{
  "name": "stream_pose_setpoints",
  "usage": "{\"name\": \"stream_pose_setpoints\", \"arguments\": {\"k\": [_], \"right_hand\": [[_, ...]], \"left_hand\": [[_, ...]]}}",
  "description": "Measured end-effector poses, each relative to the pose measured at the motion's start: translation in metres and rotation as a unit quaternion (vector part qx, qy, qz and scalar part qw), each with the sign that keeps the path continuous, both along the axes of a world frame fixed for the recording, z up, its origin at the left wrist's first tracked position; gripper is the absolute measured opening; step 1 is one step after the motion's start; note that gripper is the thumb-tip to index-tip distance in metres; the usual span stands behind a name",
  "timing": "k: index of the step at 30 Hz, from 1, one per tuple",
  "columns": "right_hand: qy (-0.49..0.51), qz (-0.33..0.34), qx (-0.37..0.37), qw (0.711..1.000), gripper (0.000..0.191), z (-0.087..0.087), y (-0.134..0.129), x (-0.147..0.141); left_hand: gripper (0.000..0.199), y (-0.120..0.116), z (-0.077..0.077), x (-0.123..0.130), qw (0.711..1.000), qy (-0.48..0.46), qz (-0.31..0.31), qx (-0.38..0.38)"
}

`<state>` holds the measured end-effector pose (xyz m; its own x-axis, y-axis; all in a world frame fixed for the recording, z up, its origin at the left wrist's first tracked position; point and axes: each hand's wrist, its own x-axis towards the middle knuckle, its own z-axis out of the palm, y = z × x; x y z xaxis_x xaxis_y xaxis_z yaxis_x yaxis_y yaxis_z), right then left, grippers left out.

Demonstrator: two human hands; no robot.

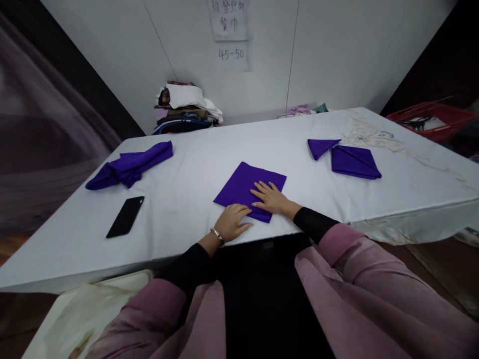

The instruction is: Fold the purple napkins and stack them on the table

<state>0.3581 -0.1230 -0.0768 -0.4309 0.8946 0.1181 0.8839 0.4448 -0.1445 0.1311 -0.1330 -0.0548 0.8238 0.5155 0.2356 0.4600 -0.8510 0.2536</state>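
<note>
A purple cloth napkin [243,183], folded into a flat square, lies near the front edge of the white-covered table [194,169]. My right hand [271,198] rests flat on its right part, fingers spread. At the napkin's near left edge is my left hand [232,222], its fingertips on the cloth and its thumb apart. Neither hand grips anything. Farther right sit a folded purple napkin [355,162] and a smaller purple triangle [322,147] touching it. A crumpled purple cloth [130,164] lies at the left.
A black phone [125,216] lies on the left of the table. Piled clothes [187,109] stand at the back by the wall, with more cloth [299,110] farther right. Beyond the right end is a red basket [434,119]. A pale stool or chair [93,309] stands below, front left.
</note>
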Motion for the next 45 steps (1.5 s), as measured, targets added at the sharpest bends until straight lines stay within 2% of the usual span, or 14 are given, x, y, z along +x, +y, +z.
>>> {"name": "stream_pose_setpoints", "arguments": {"k": [4,8,11,13,17,20,22,25,28,35,38,41,45], "right_hand": [[0.007,-0.002,-0.005,1.0,0.061,-0.001,0.001,0.001],[0.05,-0.001,-0.046,0.998,0.056,0.003,0.006,0.003],[0.148,-0.003,-0.073,0.986,0.054,0.009,0.006,0.011],[0.23,0.006,-0.057,0.972,0.051,0.012,0.0,0.02],[0.322,0.052,-0.029,0.945,0.048,0.014,-0.028,0.037],[0.339,0.041,-0.029,0.939,0.048,0.013,-0.052,0.039],[0.349,0.021,-0.004,0.937,0.045,0.012,-0.062,0.034],[0.37,-0.012,0.07,0.927,0.035,0.011,-0.068,0.019],[0.376,-0.003,0.114,0.92,0.025,0.01,-0.067,0.005],[0.385,0.003,0.093,0.918,0.014,0.004,-0.058,-0.004],[0.391,0.007,0.097,0.915,0.013,0.004,-0.056,-0.004],[0.393,0.016,0.103,0.913,0.014,0.004,-0.056,-0.003],[0.371,0.016,0.096,0.924,0.016,0.005,-0.059,-0.002]], "left_hand": [[0.031,-0.007,0.002,0.021,0.999,0.028,0.006,0.041],[0.025,-0.01,0.001,0.044,0.997,0.059,0.004,0.055],[0.024,-0.013,0.0,0.051,0.995,0.078,0.019,0.06],[0.023,-0.013,-0.001,0.051,0.995,0.076,0.031,0.054],[0.022,-0.012,-0.001,0.046,0.998,-0.001,0.056,0.003],[0.019,-0.008,-0.002,0.046,0.991,-0.08,0.094,-0.051],[0.017,-0.006,-0.001,0.048,0.985,-0.109,0.106,-0.079],[0.015,-0.003,0.0,0.05,0.982,-0.119,0.108,-0.096],[0.017,-0.002,0.0,0.052,0.982,-0.115,0.111,-0.099],[0.014,-0.002,0.001,0.051,0.978,-0.124,0.125,-0.108],[0.013,-0.002,0.0,0.048,0.971,-0.146,0.13,-0.14],[0.027,-0.001,-0.001,0.045,0.956,-0.18,0.123,-0.194],[0.029,0.002,-0.003,0.043,0.937,-0.226,0.128,-0.234]]}}
